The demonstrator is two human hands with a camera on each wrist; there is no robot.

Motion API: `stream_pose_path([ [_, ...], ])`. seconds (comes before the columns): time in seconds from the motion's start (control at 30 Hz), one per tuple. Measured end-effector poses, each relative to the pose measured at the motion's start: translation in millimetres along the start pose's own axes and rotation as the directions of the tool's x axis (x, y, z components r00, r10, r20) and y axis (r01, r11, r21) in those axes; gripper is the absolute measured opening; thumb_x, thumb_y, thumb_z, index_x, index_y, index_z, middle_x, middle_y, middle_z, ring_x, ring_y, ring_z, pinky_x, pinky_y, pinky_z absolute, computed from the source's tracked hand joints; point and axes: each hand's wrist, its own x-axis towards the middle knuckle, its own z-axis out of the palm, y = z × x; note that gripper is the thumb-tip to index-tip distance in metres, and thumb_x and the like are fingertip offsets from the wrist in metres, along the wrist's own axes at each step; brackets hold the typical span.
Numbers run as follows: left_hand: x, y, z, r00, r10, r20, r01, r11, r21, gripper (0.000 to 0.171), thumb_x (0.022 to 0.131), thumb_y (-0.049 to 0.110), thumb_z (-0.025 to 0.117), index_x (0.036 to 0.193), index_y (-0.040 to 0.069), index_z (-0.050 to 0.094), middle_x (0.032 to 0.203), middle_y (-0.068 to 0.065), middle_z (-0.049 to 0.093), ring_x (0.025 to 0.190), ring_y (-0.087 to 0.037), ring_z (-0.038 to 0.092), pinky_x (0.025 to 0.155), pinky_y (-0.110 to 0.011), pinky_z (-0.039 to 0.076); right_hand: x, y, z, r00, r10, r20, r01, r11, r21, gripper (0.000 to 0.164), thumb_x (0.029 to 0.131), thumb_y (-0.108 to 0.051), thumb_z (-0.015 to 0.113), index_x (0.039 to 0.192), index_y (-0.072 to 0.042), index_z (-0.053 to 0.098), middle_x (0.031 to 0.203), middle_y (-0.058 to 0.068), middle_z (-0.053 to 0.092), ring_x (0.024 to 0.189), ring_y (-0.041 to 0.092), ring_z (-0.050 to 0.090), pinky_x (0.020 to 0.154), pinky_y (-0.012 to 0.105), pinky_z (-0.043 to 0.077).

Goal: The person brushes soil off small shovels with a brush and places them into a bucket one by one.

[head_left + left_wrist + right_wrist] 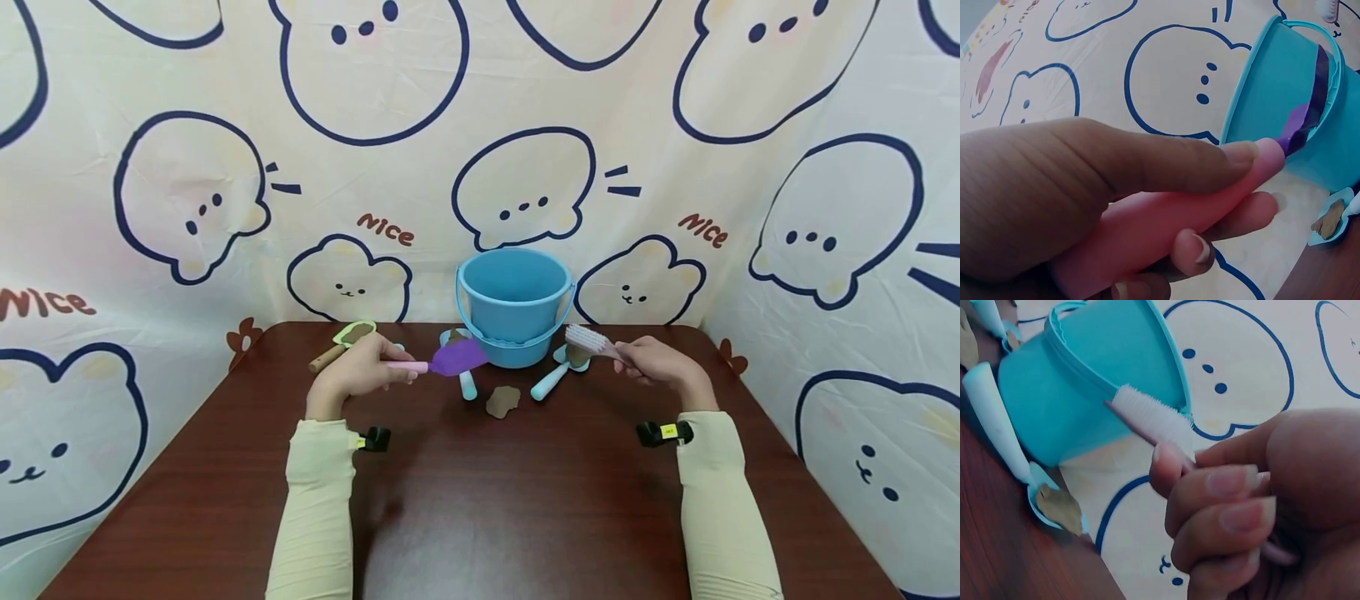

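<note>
My left hand (363,367) grips the pink handle of a toy shovel (459,358). In the left wrist view the thumb lies along that handle (1166,231), and the purple blade overlaps the bucket. My right hand (660,362) holds a small brush (588,340) by its thin handle, white bristles facing up and left. In the right wrist view the fingers curl round the brush handle, and the bristles (1154,415) overlap the edge of the blue bucket (517,312). Both tools are held above the table, one on either side of the bucket's front.
Two light-blue scoops (551,381) (468,385) with brown lumps lie by the bucket. A flat brown piece (502,402) lies before it. Beyond my left hand is a green-rimmed tool (356,333) with a wooden handle. A printed cloth (420,183) hangs behind the dark table (525,517).
</note>
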Motion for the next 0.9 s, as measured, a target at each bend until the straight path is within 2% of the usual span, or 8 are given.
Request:
stream_pose_path([
  [0.2,1.3,3.4,0.1,1.000,0.020,-0.007,-0.020,1.000,-0.014,0.025,0.091,0.025,0.078,0.104,0.004,0.080,0.074,-0.002,0.071,0.056,-0.020,0.053,0.053,-0.031,0.046,-3,6,-6,0.994,0.050,-0.097,-0.061,0.991,-0.121,0.051,0.110,-0.029,0.033,0.089,-0.002,0.071,0.060,0.000,0.045,0.054,0.017,0.041,0.051,0.029,0.034],
  [0.3,0.6,4.1,0.0,0.999,0.025,-0.025,-0.026,1.000,-0.016,0.027,0.090,0.028,0.079,0.105,0.005,0.081,0.074,-0.002,0.072,0.057,-0.020,0.053,0.053,-0.032,0.046,-3,8,-6,0.988,0.078,-0.132,-0.097,0.985,-0.145,0.052,0.109,-0.028,0.033,0.088,-0.002,0.072,0.060,0.000,0.046,0.054,0.016,0.042,0.054,0.030,0.036],
  [0.47,0.5,7.4,1.4,0.994,-0.006,-0.112,0.003,1.000,-0.027,0.031,0.090,0.036,0.079,0.107,0.011,0.081,0.079,-0.003,0.075,0.066,-0.022,0.059,0.060,-0.033,0.050,0,15,-8,0.979,0.105,-0.174,-0.133,0.979,-0.157,0.052,0.109,-0.027,0.033,0.083,-0.003,0.071,0.063,0.000,0.048,0.056,0.015,0.045,0.057,0.031,0.037],
  [0.6,4.0,12.6,4.5,0.979,-0.039,-0.199,0.029,0.998,-0.052,0.034,0.092,0.034,0.077,0.113,0.007,0.079,0.083,-0.004,0.075,0.076,-0.023,0.058,0.064,-0.033,0.050,1,21,-10,0.968,0.122,-0.217,-0.160,0.973,-0.164,0.049,0.109,-0.026,0.034,0.089,-0.001,0.071,0.061,-0.002,0.044,0.055,0.014,0.043,0.055,0.030,0.036],
  [0.77,10.8,19.3,9.8,0.963,-0.014,-0.268,-0.009,0.996,-0.087,0.034,0.093,0.028,0.076,0.115,0.002,0.077,0.069,-0.009,0.066,0.068,-0.022,0.053,0.058,-0.031,0.043,2,29,-12,0.954,0.142,-0.262,-0.187,0.970,-0.155,0.047,0.110,-0.026,0.034,0.105,0.006,0.068,0.063,0.000,0.039,0.057,0.014,0.038,0.054,0.029,0.033],
  [0.9,14.5,22.3,13.9,0.960,0.019,-0.281,-0.053,0.992,-0.114,0.029,0.094,0.022,0.075,0.116,0.003,0.077,0.064,-0.009,0.061,0.059,-0.022,0.051,0.052,-0.030,0.042,3,33,-13,0.953,0.150,-0.265,-0.197,0.968,-0.159,0.047,0.110,-0.027,0.035,0.111,0.008,0.066,0.067,0.002,0.039,0.059,0.015,0.038,0.054,0.029,0.033],
])
